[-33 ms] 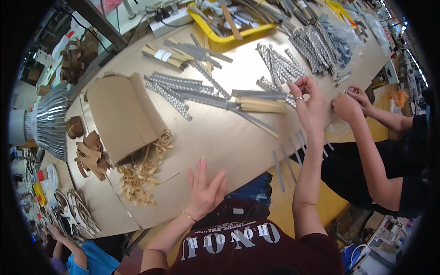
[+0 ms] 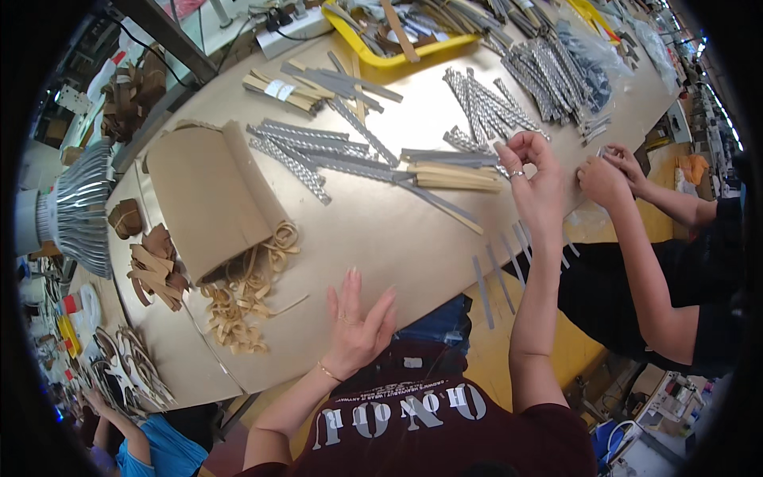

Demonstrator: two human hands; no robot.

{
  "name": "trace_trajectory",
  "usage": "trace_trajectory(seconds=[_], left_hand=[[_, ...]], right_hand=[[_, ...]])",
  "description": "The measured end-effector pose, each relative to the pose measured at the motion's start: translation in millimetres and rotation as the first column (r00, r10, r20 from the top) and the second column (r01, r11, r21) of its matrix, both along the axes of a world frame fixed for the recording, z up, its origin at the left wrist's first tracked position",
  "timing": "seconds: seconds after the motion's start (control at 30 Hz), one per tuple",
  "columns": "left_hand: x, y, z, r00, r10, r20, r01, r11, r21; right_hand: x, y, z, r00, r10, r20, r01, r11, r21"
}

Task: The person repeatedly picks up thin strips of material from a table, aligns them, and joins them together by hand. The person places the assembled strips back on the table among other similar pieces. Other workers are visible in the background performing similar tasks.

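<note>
Braided silver-grey strips (image 2: 481, 107) lie in loose piles on the table (image 2: 350, 238), perhaps fanned so that single lengths separate easily. We hold our right hand (image 2: 536, 179) just beside them, thumb and fingers curled close; we cannot tell whether they pinch anything. Our left hand (image 2: 358, 330), fingers spread, holds nothing near the table's edge. Flat tan strips (image 2: 453, 176) sit bundled, seemingly to keep like lengths together.
</note>
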State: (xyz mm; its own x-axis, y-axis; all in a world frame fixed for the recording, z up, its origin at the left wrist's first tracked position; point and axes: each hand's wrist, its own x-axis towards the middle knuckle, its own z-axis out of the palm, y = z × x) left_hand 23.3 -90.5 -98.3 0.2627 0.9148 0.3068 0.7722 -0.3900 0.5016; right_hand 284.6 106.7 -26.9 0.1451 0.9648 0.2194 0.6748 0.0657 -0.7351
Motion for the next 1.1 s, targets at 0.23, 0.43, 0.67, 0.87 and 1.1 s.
trace_trajectory(seconds=[0.23, 0.43, 0.67, 0.87, 1.1], left_hand=[[22.3, 17.8, 2.8, 0.992, -0.122, 0.043, 0.119, 0.990, 0.075], [15.8, 26.7, 10.3, 0.996, -0.072, 0.052, 0.071, 0.997, 0.018], [11.0, 26.0, 14.7, 0.993, -0.040, 0.107, 0.041, 0.999, -0.009], [16.8, 23.8, 25.2, 0.987, -0.146, 0.066, 0.141, 0.987, 0.077], [36.2, 27.8, 16.1, 0.948, -0.247, -0.202, 0.161, 0.917, -0.365]], right_hand=[[1.4, 14.6, -19.4, 0.944, -0.148, 0.294, 0.182, 0.979, -0.091], [-5.5, 51.5, -35.9, 0.838, -0.026, 0.545, 0.178, 0.958, -0.227], [-1.3, 43.3, -24.5, 0.942, -0.131, 0.308, 0.162, 0.984, -0.077], [-8.2, -54.6, 7.5, 0.938, 0.267, -0.223, -0.338, 0.850, -0.403], [-37.7, -148.2, -2.3, 0.980, 0.091, 0.175, 0.005, 0.876, -0.481]])
